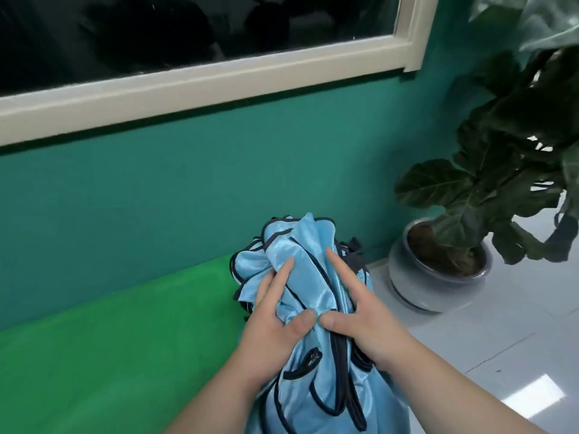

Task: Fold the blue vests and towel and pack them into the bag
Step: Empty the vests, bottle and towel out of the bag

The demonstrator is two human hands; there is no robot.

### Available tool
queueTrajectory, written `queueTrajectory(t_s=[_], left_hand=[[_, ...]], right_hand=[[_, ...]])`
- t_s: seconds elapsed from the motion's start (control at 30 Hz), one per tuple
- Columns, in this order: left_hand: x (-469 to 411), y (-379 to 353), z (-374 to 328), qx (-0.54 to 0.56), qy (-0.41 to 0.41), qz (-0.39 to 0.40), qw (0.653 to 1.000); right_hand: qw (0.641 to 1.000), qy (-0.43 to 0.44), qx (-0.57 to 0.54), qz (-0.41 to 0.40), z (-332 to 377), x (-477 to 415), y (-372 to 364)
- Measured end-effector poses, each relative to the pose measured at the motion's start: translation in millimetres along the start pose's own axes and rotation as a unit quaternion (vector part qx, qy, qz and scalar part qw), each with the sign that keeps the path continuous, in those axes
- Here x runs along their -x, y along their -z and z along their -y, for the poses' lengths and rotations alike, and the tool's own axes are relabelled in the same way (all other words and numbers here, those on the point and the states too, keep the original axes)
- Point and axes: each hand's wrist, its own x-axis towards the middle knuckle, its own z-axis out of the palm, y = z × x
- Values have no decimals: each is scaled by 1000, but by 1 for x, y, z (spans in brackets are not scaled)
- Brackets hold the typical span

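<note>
Blue and shiny, with dark edges, the vests (313,277) are bunched into one big bundle. The bundle sits just left of the pot (438,277) and a bit nearer the person. Both hands hold it from the near side. The left hand (275,317) wraps the side far from the pot, and the right hand (360,314) wraps the side near the pot. Each hand lays a long finger on top and presses its thumb into the cloth, and the two thumbs nearly touch. Something dark (355,249) pokes out between the bundle and the pot; I cannot tell what it is. A green cloth (125,339) spreads further left of the pot. The pot stands on a white floor (501,339) and holds a plant (501,151) with big dark leaves. A teal wall (219,183) runs behind the pot, with a window (188,32) high up to its left.
</note>
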Motion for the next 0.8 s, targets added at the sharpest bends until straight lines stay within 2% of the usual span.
queueTrajectory(t_s=[0.47, 0.63, 0.8], left_hand=[[143, 31, -72, -55, -10, -125, 991], [163, 60, -74, -57, -17, -152, 987], [156, 115, -55, -59, -19, -176, 982]], right_hand=[[992, 65, 1, 112, 72, 93, -66], [989, 74, 12, 125, 82, 92, -101], [985, 79, 15, 150, 86, 55, -152]])
